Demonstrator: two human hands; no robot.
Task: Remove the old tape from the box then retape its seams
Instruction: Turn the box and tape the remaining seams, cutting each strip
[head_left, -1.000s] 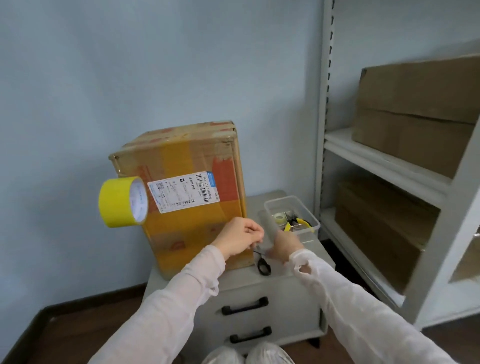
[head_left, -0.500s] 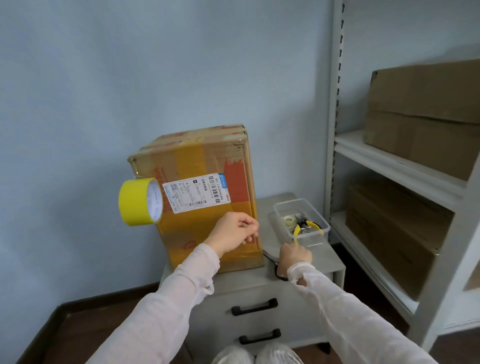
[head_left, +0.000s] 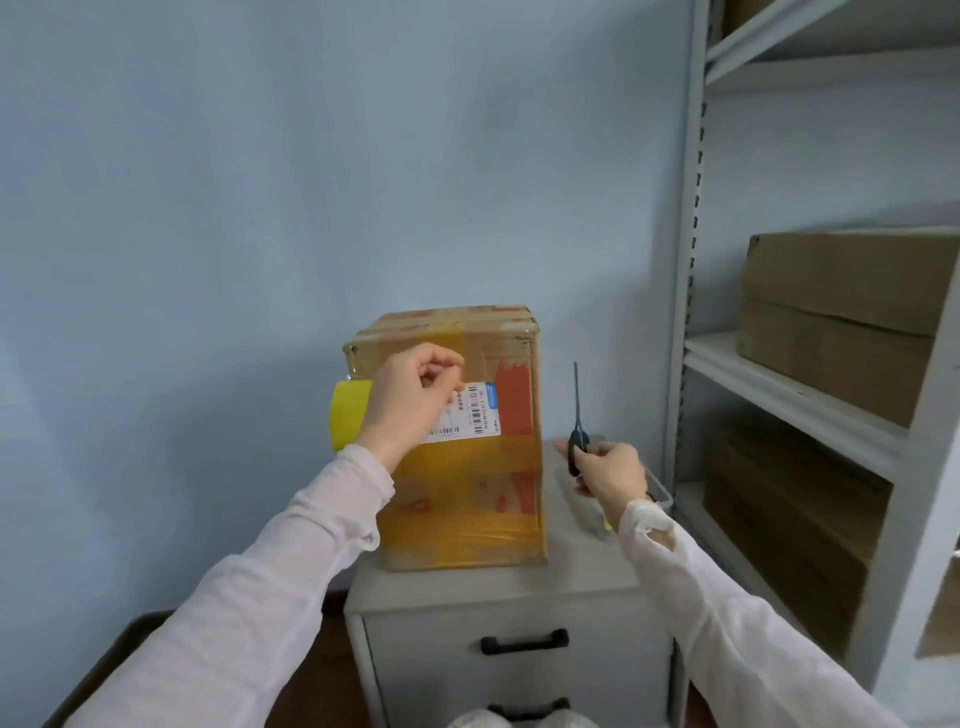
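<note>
Left grip (head_left: 410, 400) curled before label (head_left: 480, 415) on box (head_left: 467, 499); whether it pinches anything we cannot tell. Right grip (head_left: 610, 475) grasps scissors (head_left: 576, 410), blades up. Box upright at desk (head_left: 519, 582) left edge, yellow tape roll (head_left: 349, 415) against its left side.

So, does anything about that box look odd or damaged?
Yes. The yellow tape roll sticks out from the left side of the box with nothing under it, not resting on the cabinet. The top front edge also looks scuffed, with ragged old tape.
</note>
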